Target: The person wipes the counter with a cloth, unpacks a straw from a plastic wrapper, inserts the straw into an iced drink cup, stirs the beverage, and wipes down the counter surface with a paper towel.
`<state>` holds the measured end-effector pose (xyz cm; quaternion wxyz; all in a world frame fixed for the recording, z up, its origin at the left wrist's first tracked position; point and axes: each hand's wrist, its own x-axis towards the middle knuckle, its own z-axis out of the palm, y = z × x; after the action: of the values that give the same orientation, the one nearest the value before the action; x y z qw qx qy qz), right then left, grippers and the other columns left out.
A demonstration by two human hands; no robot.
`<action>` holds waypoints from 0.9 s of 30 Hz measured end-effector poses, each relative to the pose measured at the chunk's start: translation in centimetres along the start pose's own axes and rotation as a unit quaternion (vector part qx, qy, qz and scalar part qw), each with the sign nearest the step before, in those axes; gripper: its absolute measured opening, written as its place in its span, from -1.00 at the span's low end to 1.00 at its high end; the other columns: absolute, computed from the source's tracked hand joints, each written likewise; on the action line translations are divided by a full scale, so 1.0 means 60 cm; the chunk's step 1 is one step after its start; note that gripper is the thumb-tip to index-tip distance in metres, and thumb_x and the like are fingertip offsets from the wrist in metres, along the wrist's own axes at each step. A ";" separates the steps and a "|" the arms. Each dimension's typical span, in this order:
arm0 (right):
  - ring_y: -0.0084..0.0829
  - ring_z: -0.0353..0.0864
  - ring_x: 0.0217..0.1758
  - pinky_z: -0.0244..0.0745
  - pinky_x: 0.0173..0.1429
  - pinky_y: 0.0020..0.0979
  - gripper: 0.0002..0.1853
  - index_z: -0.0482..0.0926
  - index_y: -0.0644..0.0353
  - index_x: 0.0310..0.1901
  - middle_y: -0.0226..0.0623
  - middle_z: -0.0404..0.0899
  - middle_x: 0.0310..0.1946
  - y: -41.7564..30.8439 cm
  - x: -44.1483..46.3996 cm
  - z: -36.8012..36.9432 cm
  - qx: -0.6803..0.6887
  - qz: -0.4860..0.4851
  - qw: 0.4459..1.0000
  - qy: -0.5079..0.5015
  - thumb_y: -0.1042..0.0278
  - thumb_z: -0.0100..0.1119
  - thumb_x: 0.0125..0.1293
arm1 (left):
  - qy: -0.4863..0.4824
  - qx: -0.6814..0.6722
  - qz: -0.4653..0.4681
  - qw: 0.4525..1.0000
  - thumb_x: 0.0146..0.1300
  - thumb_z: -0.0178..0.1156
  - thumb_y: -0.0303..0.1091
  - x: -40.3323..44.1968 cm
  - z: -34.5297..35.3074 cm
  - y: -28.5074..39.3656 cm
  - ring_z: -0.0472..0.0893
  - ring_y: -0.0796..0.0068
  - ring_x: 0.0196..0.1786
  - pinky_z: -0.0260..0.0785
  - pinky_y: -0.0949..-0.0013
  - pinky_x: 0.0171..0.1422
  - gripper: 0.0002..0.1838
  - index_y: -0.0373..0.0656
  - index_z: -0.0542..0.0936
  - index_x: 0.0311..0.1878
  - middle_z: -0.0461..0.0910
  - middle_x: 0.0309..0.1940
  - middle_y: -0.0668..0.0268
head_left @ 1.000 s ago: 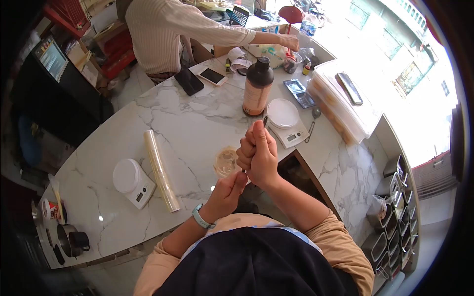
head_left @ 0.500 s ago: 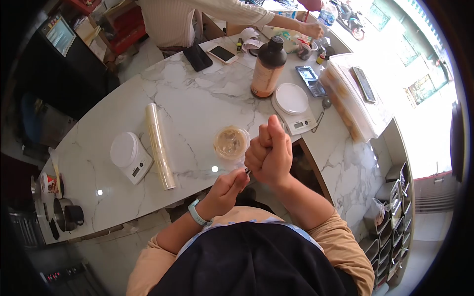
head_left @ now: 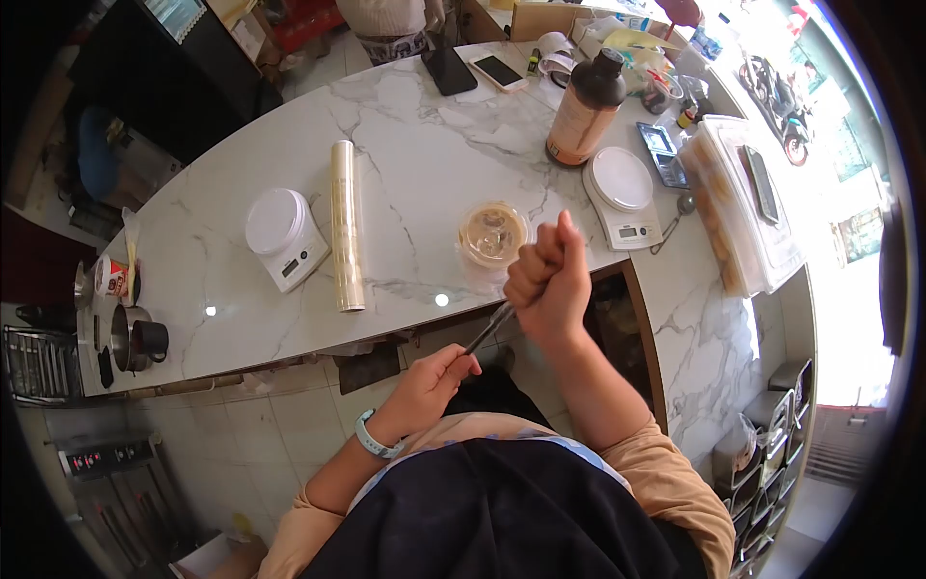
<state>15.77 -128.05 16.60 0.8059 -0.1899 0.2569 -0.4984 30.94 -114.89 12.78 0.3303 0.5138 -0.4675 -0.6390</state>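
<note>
A thin, dark, slightly shiny strip stretches slantwise between my two hands, in front of the counter's near edge; I cannot tell its exact kind. The fingers of my left hand pinch its lower end. My right hand is a fist around the upper end, its thumb pointing up. Just beyond that fist, a round clear plastic tub with a lid stands on the counter, its contents pale brown.
On the marble counter lie a roll of cling film, two white kitchen scales, a dark bottle, and two phones. A large lidded plastic box stands at right. Metal bins hang below it; pots sit far left.
My hands have drawn apart, left hand down and left, exposing the strip between them. The view has shifted, and the other person's outstretched arm is out of sight.
</note>
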 end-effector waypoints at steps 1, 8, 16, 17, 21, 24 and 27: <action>-0.63 -0.20 -0.73 -0.28 -0.64 -0.47 -0.49 0.04 -0.03 -0.58 -0.59 -0.10 -0.75 0.029 -0.019 -0.004 0.016 0.015 1.000 0.003 -0.08 -0.19 0.50 | 0.003 0.011 0.015 1.000 0.55 -0.11 -0.18 -0.013 0.000 -0.009 0.31 0.72 -0.46 0.20 0.59 -0.34 -0.69 -0.20 0.49 -0.20 0.34 -0.50 0.48; -0.60 -0.17 -0.73 -0.24 -0.65 -0.45 -0.51 0.05 -0.05 -0.61 -0.58 -0.10 -0.72 0.079 -0.102 0.001 0.035 -0.050 0.993 0.099 -0.03 -0.12 0.45 | 0.054 0.174 0.054 0.982 0.40 0.15 -0.16 -0.094 -0.011 -0.066 0.26 0.63 -0.57 0.19 0.42 -0.47 -0.66 -0.30 0.47 -0.29 0.42 -0.60 0.31; -0.63 -0.12 -0.66 -0.19 -0.61 -0.50 -0.57 0.20 -0.02 -0.48 -0.57 -0.06 -0.67 0.118 -0.155 0.007 0.149 -0.177 0.963 0.137 -0.07 -0.19 0.52 | 0.090 -0.229 0.070 0.967 0.23 0.35 -0.05 -0.188 -0.064 -0.135 0.31 0.85 -0.62 0.06 0.71 -0.59 -0.28 -0.17 0.29 0.33 0.57 -0.41 0.44; -0.63 -0.11 -0.65 -0.15 -0.59 -0.51 -0.58 0.23 -0.02 -0.45 -0.57 -0.04 -0.67 0.167 -0.167 0.025 0.143 -0.159 0.967 0.141 -0.11 -0.20 0.51 | 0.067 -0.226 0.066 0.970 0.27 0.30 -0.07 -0.183 -0.065 -0.129 0.29 0.84 -0.63 0.05 0.69 -0.60 -0.32 -0.19 0.29 0.32 0.56 -0.41 0.43; -0.59 0.25 -0.41 0.27 -0.21 -0.50 -0.50 0.50 0.09 -0.10 -0.51 0.30 -0.46 0.339 -0.190 -0.035 -0.188 -0.143 0.970 0.059 -0.16 -0.32 0.54 | 0.091 -0.251 0.092 0.959 0.44 0.10 -0.19 -0.157 -0.033 -0.130 0.19 0.82 -0.66 0.02 0.62 -0.61 -0.51 -0.22 0.30 0.31 0.51 -0.43 0.42; -0.39 0.46 -0.15 0.34 0.10 -0.37 -0.63 0.57 0.17 -0.02 -0.36 0.52 -0.27 0.327 -0.213 -0.020 -0.452 -0.118 0.884 -0.028 0.06 -0.12 0.51 | 0.129 -0.264 0.116 0.949 0.49 0.01 -0.24 -0.141 -0.036 -0.134 0.18 0.84 -0.63 0.00 0.64 -0.59 -0.63 -0.20 0.39 0.25 0.48 -0.44 0.48; -0.09 0.53 0.01 0.40 0.13 -0.26 -0.76 0.60 0.24 -0.11 -0.11 0.57 -0.10 0.230 -0.169 -0.042 -0.640 -0.328 0.692 -0.064 0.31 0.27 0.23 | 0.180 -0.224 0.130 0.949 0.51 -0.06 -0.33 -0.107 -0.041 -0.111 0.15 0.83 -0.61 -0.02 0.64 -0.55 -0.71 -0.18 0.48 0.18 0.44 -0.45 0.56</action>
<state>20.22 -113.08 9.10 0.2895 -0.7633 0.3827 -0.4327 35.34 -107.42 8.70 0.5957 0.4678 -0.3083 -0.5755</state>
